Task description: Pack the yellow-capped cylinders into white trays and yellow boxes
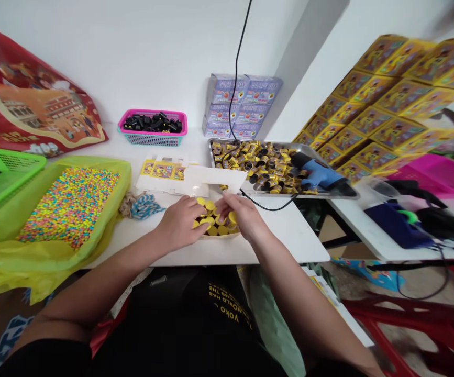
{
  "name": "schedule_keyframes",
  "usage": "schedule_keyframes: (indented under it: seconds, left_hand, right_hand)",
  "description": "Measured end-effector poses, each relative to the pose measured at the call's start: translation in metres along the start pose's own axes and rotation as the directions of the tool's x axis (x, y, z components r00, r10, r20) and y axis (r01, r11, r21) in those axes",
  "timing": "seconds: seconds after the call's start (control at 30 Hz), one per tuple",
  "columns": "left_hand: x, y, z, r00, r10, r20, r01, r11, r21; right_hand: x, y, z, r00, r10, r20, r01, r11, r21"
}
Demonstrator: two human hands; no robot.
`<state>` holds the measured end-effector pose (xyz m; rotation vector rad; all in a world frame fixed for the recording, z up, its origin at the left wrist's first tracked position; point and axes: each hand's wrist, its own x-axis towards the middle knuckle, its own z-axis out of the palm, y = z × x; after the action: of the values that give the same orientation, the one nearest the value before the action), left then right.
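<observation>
My left hand and my right hand reach over a shallow tray of yellow round caps on a white table. Fingers of both hands curve down among the caps, and I cannot tell whether either hand grips one. Most of the tray is hidden by the caps and my hands. Just beyond my fingers lies a plain white card. To its left lies a flat, unfolded yellow-printed box blank.
Beyond my right hand, a metal tray of yellow-and-black tubes holds a blue glue gun. A pink basket of black pieces stands behind. Coloured beads fill a lined tray at left. Yellow boxes are stacked at right.
</observation>
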<state>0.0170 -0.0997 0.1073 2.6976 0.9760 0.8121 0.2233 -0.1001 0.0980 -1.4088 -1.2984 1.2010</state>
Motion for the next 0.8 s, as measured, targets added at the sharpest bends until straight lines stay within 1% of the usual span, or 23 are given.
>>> schedule_keyframes:
  seconds: [0.07, 0.13, 0.23, 0.33, 0.4, 0.47, 0.53, 0.6, 0.63, 0.7, 0.77, 0.8]
  left_hand:
    - [0.004, 0.007, 0.01, 0.999, -0.032, -0.016, 0.031, 0.997, -0.064]
    - [0.009, 0.014, 0.019, 0.999, -0.033, 0.012, 0.035, 0.991, -0.125]
    - [0.015, 0.02, 0.031, 0.999, -0.035, 0.02, 0.038, 0.98, -0.196]
    - [0.019, 0.02, 0.035, 0.994, -0.105, -0.021, 0.1, 0.977, -0.188]
    - [0.021, 0.017, 0.033, 0.984, -0.175, -0.038, 0.168, 0.975, -0.143]
    - [0.024, 0.012, 0.03, 0.974, -0.227, -0.023, 0.224, 0.97, -0.097]
    - [0.026, 0.005, 0.026, 0.97, -0.242, 0.012, 0.242, 0.968, -0.069]
    - [0.025, -0.003, 0.023, 0.973, -0.231, 0.015, 0.231, 0.97, -0.073]
    - [0.024, -0.007, 0.022, 0.974, -0.225, -0.008, 0.223, 0.97, -0.093]
    - [0.02, -0.012, 0.017, 0.968, -0.23, -0.096, 0.211, 0.961, -0.176]
    - [0.017, -0.01, 0.005, 0.943, -0.269, -0.197, 0.2, 0.93, -0.31]
    - [0.016, -0.005, -0.004, 0.928, -0.291, -0.231, 0.189, 0.905, -0.382]
  right_hand:
    - [-0.003, -0.002, 0.003, 0.999, 0.04, -0.001, -0.04, 0.992, 0.123]
    - [-0.007, -0.005, 0.009, 0.997, 0.077, 0.021, -0.079, 0.98, 0.18]
    - [-0.013, -0.011, 0.016, 0.997, 0.06, 0.054, -0.07, 0.975, 0.213]
    - [-0.018, -0.013, 0.012, 0.994, 0.031, 0.104, -0.048, 0.984, 0.171]
    - [-0.02, -0.012, 0.005, 0.997, -0.003, 0.08, -0.003, 0.997, 0.077]
    - [-0.019, -0.009, -0.002, 0.997, -0.078, 0.029, 0.08, 0.994, -0.077]
    - [-0.017, -0.006, -0.007, 0.99, -0.142, 0.015, 0.142, 0.962, -0.233]
    - [-0.013, -0.003, -0.01, 0.99, -0.139, 0.005, 0.131, 0.921, -0.367]
    - [-0.011, -0.003, -0.01, 0.993, -0.121, 0.0, 0.109, 0.89, -0.442]
    - [-0.007, -0.004, -0.009, 0.995, -0.102, -0.015, 0.072, 0.788, -0.611]
    - [-0.004, -0.005, -0.005, 0.994, -0.107, -0.007, 0.067, 0.67, -0.739]
    - [-0.002, -0.005, -0.003, 0.995, -0.102, 0.007, 0.071, 0.636, -0.768]
